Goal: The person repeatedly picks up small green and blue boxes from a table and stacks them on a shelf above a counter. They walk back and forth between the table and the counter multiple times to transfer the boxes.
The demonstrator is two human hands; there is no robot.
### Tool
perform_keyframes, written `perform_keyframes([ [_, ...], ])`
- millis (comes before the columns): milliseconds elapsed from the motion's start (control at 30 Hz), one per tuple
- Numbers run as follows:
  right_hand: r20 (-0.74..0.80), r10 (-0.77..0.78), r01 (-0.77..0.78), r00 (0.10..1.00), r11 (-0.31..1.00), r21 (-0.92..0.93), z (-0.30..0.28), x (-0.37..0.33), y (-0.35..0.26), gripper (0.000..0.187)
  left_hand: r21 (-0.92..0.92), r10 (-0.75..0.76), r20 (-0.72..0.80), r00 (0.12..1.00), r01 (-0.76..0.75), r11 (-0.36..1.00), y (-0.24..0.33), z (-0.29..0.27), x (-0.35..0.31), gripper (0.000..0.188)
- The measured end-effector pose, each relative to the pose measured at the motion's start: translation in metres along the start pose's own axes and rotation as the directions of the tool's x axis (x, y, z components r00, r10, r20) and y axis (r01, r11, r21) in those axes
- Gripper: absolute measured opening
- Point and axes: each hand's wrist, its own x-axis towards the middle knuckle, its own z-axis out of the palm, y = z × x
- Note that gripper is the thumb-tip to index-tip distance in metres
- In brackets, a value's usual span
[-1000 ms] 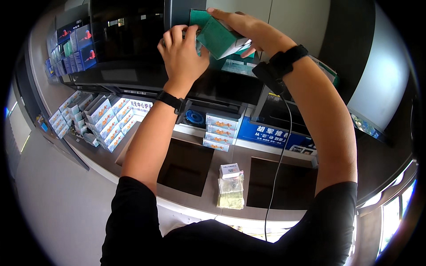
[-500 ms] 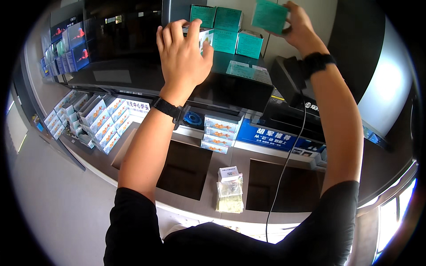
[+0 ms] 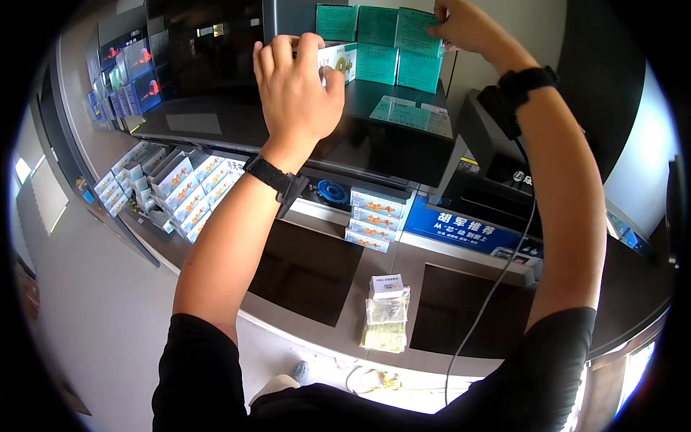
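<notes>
At the top of the view, several teal boxes stand stacked in two rows on a dark glossy ledge. My right hand grips the right edge of a teal carton, which sits in the upper row at the right end. To the left of the stack, my left hand is curled over a small box with a white printed side. Part of that box is hidden behind the fingers. A black band circles each wrist.
Below, a counter holds orange-and-white cartons, a small white box and clear bags. More open cartons crowd the left. A black cable hangs down at right. Blue boxes stand at upper left.
My right hand has brought the teal carton left and down onto the upper row's right end. My left hand stays nearly in place. The whole view has shifted slightly.
</notes>
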Motion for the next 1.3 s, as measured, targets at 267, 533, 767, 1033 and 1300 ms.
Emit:
perform_keyframes([
  [267,0.098,0.109,-0.038,0.989,0.838,-0.544,-0.006,-0.016,-0.021,0.038,-0.054,0.01,-0.07,0.997,-0.014,0.998,-0.003,-0.003,0.007,0.025],
  [533,0.294,-0.304,0.402,0.906,0.405,-0.821,0.011,-0.147,-0.257,0.028,-0.667,0.09,0.216,0.972,0.08,0.74,-0.036,-0.078,-0.038,0.05],
  [767,0.627,-0.38,0.68,0.68,0.646,-0.346,0.105,-0.21,-0.512,0.02,-0.787,0.711,0.341,0.616,-0.226,0.574,-0.199,-0.276,-0.273,0.04],
  [1033,0.369,-0.796,0.79,0.48,0.575,0.214,0.23,-0.162,-0.681,0.024,0.208,-0.044,0.976,-0.214,0.85,0.485,-0.382,-0.555,-0.495,0.037],
  [1300,0.113,-0.974,0.845,0.197,0.227,0.485,0.348,-0.102,-0.848,0.028,0.56,-0.476,0.763,-0.438,0.815,0.15,-0.465,-0.712,-0.567,0.034],
])
